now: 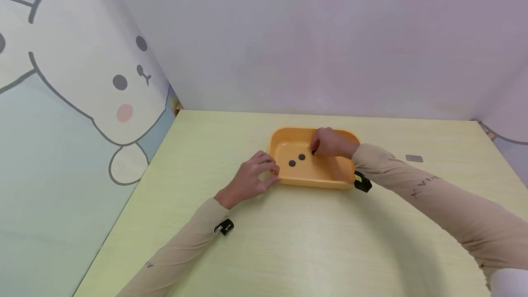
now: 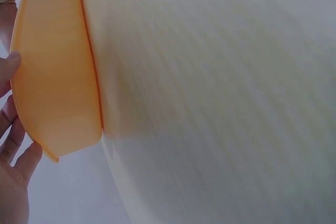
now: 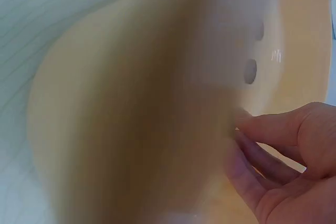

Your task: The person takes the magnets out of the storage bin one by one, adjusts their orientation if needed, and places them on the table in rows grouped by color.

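An orange plastic basin (image 1: 313,183) stands on the table, its side wall (image 2: 58,66) large in the left wrist view. My left hand (image 1: 256,175) holds the basin's rim at the left front corner, thumb toward the front and fingers bent over the edge. Inside the basin my right hand (image 1: 327,143) reaches down and pinches a small dark disc (image 1: 314,152) near the floor. Two more dark round discs lie flat to its left, one disc (image 1: 302,156) nearer and another disc (image 1: 292,163) farther. A blurred shape hides much of the right wrist view.
A small grey rectangular piece (image 1: 414,158) lies on the pale wooden table (image 1: 288,242), right of the basin. A plain wall (image 1: 313,49) closes off the back; a wall with a cartoon animal (image 1: 99,58) stands at the left.
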`<state>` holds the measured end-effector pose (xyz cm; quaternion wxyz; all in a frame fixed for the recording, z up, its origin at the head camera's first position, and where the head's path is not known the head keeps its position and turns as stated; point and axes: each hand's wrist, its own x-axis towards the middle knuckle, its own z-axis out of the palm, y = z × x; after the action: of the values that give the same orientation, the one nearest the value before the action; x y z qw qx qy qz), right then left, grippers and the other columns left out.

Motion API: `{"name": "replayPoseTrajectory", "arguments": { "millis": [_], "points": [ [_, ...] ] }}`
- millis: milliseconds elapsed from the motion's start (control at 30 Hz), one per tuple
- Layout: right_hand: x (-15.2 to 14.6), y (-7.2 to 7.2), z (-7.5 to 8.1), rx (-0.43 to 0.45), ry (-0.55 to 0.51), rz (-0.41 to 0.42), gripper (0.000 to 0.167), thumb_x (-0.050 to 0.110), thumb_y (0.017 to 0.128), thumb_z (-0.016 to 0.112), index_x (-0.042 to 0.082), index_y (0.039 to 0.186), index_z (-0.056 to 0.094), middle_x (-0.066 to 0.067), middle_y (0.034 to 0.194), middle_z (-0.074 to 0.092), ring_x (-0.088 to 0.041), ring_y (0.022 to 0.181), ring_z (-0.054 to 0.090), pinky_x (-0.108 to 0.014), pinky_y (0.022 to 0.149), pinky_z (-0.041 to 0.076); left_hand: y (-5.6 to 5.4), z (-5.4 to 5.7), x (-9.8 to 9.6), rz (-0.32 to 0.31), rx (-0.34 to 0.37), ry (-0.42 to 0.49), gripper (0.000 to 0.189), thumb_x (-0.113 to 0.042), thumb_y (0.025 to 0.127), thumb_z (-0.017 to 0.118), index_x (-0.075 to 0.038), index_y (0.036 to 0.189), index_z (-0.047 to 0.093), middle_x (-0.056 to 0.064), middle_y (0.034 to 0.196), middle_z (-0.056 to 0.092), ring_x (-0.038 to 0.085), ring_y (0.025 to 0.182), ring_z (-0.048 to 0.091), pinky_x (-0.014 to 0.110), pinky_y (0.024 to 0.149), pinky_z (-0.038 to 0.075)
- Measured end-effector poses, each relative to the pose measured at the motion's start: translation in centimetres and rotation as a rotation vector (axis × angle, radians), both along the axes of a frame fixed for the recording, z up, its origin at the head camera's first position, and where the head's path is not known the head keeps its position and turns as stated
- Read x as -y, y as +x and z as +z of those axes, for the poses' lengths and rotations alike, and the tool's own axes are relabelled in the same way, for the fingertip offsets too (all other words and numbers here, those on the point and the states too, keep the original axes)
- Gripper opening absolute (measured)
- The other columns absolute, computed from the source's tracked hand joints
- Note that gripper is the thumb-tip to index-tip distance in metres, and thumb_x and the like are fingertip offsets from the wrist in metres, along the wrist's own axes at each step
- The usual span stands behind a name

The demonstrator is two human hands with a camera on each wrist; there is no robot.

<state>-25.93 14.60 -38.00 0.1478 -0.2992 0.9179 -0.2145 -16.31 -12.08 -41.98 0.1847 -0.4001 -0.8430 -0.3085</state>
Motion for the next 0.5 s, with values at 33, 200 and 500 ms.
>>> {"name": "replayPoseTrajectory", "arguments": {
  "millis": [33, 200, 500],
  "points": [
    [0.00, 0.05, -0.04, -0.011, -0.009, 0.019, 0.022, -0.010, 0.076, 0.064, -0.004, 0.096, 0.071, -0.014, 0.094, 0.069, -0.027, 0.085, 0.063, -0.040, 0.074, 0.052, 0.00, 0.04, -0.01, 0.000, -0.001, 0.000, 0.014, -0.019, 0.078, 0.078, -0.013, 0.082, 0.066, -0.002, 0.091, 0.061, 0.013, 0.093, 0.052, 0.026, 0.075, 0.048],
    [-0.14, 0.02, -0.51, -0.040, -0.046, 0.080, 0.016, -0.012, 0.074, 0.066, -0.003, 0.085, 0.072, -0.012, 0.082, 0.069, -0.020, 0.073, 0.060, -0.036, 0.067, 0.052, -0.04, 0.06, -0.03, 0.003, -0.003, -0.002, 0.014, -0.020, 0.079, 0.078, -0.014, 0.083, 0.066, -0.002, 0.091, 0.061, 0.013, 0.093, 0.052, 0.026, 0.076, 0.048],
    [-0.26, 0.13, -0.91, -0.050, -0.056, 0.090, 0.010, -0.007, 0.072, 0.072, 0.002, 0.077, 0.069, -0.005, 0.072, 0.064, -0.016, 0.065, 0.054, -0.031, 0.062, 0.048, 0.01, -0.10, 0.02, 0.001, 0.002, -0.001, 0.014, -0.021, 0.080, 0.077, -0.013, 0.083, 0.066, -0.002, 0.091, 0.060, 0.013, 0.093, 0.052, 0.025, 0.077, 0.048]
  ]
}}
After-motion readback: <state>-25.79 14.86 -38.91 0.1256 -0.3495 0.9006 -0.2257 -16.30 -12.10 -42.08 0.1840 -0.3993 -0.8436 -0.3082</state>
